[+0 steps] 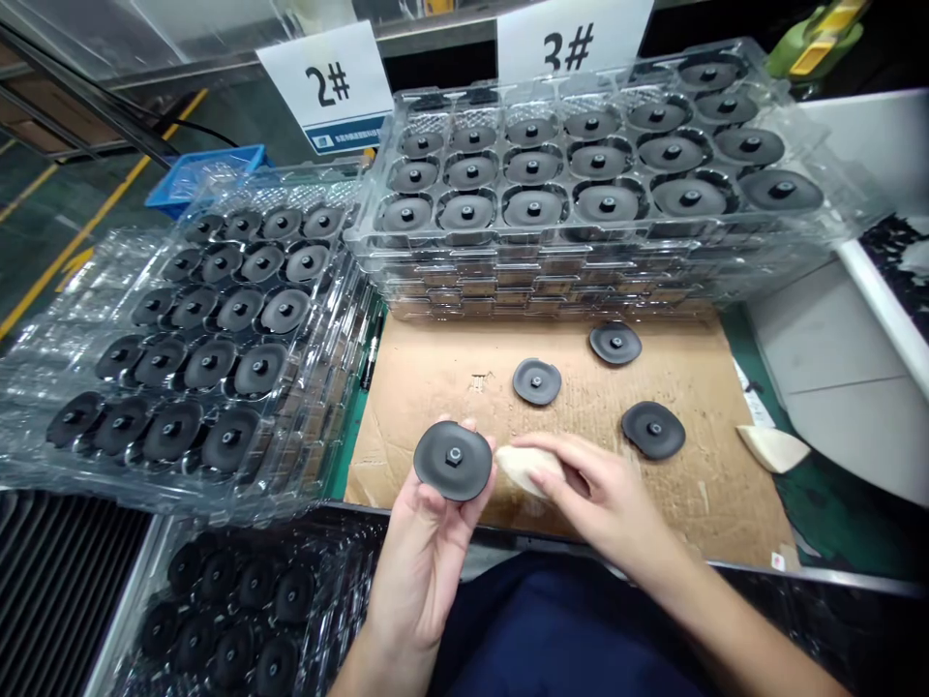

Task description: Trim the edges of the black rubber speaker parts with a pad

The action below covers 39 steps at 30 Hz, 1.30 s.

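The left hand [428, 547] supports one black dished disc [434, 469], hub upward, over the near left part of the cardboard sheet [442, 358], its thumb at the near rim and its fingers curled around the underside; the right hand [602, 489] pinches a cream pad [528, 468] just beside the disc's right rim, contact between the two being unclear. For good control, hold the disc steady by its rim, leave the central hub unobstructed, and apply the pad with light, even pressure.

Blue bin [168, 190] left of 2# sign [326, 87]
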Each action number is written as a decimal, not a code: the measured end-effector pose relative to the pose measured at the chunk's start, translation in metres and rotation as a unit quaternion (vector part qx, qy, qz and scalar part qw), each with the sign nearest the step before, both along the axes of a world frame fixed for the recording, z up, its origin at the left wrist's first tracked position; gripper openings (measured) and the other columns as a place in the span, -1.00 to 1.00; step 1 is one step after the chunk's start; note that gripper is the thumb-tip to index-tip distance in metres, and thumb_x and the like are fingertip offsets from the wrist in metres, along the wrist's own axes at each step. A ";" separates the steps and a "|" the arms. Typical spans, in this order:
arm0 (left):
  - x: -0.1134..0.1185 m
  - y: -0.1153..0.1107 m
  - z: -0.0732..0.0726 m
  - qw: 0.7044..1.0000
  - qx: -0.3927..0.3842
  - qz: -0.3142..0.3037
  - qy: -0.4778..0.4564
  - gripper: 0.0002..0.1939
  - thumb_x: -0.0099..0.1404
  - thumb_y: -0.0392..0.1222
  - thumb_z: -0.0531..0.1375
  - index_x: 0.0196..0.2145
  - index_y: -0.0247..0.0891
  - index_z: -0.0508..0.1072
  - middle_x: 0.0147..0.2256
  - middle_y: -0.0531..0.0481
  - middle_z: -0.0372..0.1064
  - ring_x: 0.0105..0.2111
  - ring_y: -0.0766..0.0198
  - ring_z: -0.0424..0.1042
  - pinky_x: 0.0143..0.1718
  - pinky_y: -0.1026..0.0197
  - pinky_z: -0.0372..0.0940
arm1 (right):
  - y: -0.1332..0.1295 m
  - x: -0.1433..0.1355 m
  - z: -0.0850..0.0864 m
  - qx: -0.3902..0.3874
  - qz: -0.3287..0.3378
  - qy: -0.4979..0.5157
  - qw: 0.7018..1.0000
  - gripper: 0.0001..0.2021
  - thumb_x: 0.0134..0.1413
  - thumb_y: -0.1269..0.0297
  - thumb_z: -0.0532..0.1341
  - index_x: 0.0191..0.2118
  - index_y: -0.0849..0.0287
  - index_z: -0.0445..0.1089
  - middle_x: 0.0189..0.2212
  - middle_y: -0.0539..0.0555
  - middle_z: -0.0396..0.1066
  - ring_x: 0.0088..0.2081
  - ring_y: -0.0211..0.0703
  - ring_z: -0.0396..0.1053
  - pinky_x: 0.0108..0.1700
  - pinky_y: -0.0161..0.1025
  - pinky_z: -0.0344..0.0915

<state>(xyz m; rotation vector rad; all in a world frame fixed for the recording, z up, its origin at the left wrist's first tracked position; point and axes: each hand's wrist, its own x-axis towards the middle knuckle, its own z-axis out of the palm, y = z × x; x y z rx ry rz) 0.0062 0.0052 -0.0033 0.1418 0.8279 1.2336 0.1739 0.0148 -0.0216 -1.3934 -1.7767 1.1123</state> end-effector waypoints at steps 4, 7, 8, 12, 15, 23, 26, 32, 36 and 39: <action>0.004 -0.001 0.002 1.000 0.000 -0.021 0.017 -0.52 0.03 -0.12 0.30 -0.04 -0.06 0.38 -0.08 0.01 0.41 -0.05 0.20 0.36 -0.04 0.26 0.31 | 0.013 -0.007 0.052 0.107 0.052 0.090 0.989 -0.71 0.15 0.44 0.06 -0.01 0.14 0.27 -0.17 0.04 0.39 -0.16 -0.26 0.33 -0.10 -0.33 0.26; 0.005 -0.004 0.003 0.999 -0.010 -0.038 0.034 -0.57 0.05 -0.18 0.30 -0.08 -0.08 0.41 -0.09 0.03 0.42 -0.07 0.22 0.38 -0.09 0.31 0.33 | 0.018 -0.014 0.068 0.069 0.169 0.088 0.979 -0.74 0.15 0.49 0.04 -0.07 0.17 0.31 -0.22 0.01 0.40 -0.19 -0.30 0.33 -0.11 -0.37 0.26; 0.005 -0.005 0.003 0.999 -0.013 -0.041 0.033 -0.59 0.07 -0.21 0.29 -0.08 -0.08 0.42 -0.09 0.04 0.42 -0.08 0.24 0.39 -0.10 0.33 0.34 | 0.019 -0.016 0.068 0.045 0.191 0.074 0.978 -0.75 0.15 0.50 0.04 -0.09 0.16 0.32 -0.23 0.00 0.39 -0.20 -0.31 0.32 -0.12 -0.37 0.26; 0.001 -0.006 0.001 0.999 -0.016 -0.037 0.030 -0.62 0.08 -0.21 0.29 -0.10 -0.09 0.43 -0.08 0.04 0.42 -0.07 0.28 0.38 -0.09 0.38 0.31 | 0.020 -0.018 0.061 0.083 0.138 0.094 0.983 -0.75 0.16 0.47 0.02 -0.07 0.19 0.30 -0.22 0.03 0.39 -0.20 -0.29 0.32 -0.12 -0.35 0.25; -0.003 -0.004 0.003 0.998 -0.016 -0.046 0.041 -0.56 0.01 -0.23 0.33 -0.10 -0.10 0.42 -0.09 0.01 0.43 -0.10 0.19 0.41 -0.09 0.27 0.34 | 0.012 -0.005 0.052 0.018 0.162 0.104 0.981 -0.77 0.16 0.45 0.06 -0.10 0.12 0.33 -0.26 -0.03 0.41 -0.26 -0.32 0.34 -0.18 -0.39 0.26; 0.005 0.002 0.014 0.997 0.031 -0.071 0.006 -0.52 -0.02 -0.17 0.33 -0.09 -0.10 0.42 -0.10 0.02 0.43 -0.12 0.21 0.42 -0.12 0.35 0.34 | 0.006 0.009 0.063 0.089 0.062 0.125 0.986 -0.67 0.08 0.53 0.12 -0.07 0.02 0.33 -0.24 -0.08 0.42 -0.25 -0.33 0.35 -0.22 -0.42 0.25; 0.005 0.001 0.011 0.998 0.018 -0.061 0.013 -0.56 0.05 -0.19 0.30 -0.07 -0.10 0.40 -0.07 0.01 0.41 -0.09 0.25 0.40 -0.10 0.37 0.32 | 0.019 0.004 0.065 0.087 0.172 0.116 0.974 -0.69 0.07 0.57 0.10 -0.09 0.14 0.36 -0.30 -0.04 0.43 -0.28 -0.34 0.35 -0.19 -0.41 0.24; -0.004 -0.003 0.004 0.999 -0.032 -0.040 0.012 -0.46 -0.05 -0.06 0.32 -0.07 -0.15 0.40 -0.02 -0.04 0.37 -0.06 0.03 0.37 -0.04 0.16 0.32 | 0.006 0.025 0.005 0.005 0.096 0.015 0.995 -0.80 0.15 0.42 0.10 -0.15 0.11 0.40 -0.36 -0.01 0.42 -0.36 -0.30 0.34 -0.29 -0.33 0.25; -0.001 -0.003 0.004 0.998 -0.043 -0.050 0.001 -0.47 -0.04 -0.10 0.33 -0.07 -0.18 0.40 0.00 -0.08 0.35 -0.02 -0.01 0.34 -0.02 0.14 0.30 | -0.015 0.034 -0.026 -0.014 0.089 -0.057 0.994 -0.76 0.15 0.45 0.05 -0.15 0.12 0.40 -0.36 0.03 0.44 -0.30 -0.22 0.36 -0.22 -0.23 0.28; 0.004 -0.004 0.005 0.997 -0.042 -0.058 0.004 -0.47 -0.04 -0.12 0.33 -0.07 -0.19 0.40 -0.01 -0.09 0.36 -0.03 -0.01 0.35 -0.03 0.13 0.31 | -0.011 0.031 -0.008 -0.012 0.024 -0.044 0.999 -0.77 0.18 0.40 0.05 -0.10 0.09 0.36 -0.26 0.03 0.43 -0.24 -0.22 0.36 -0.22 -0.26 0.29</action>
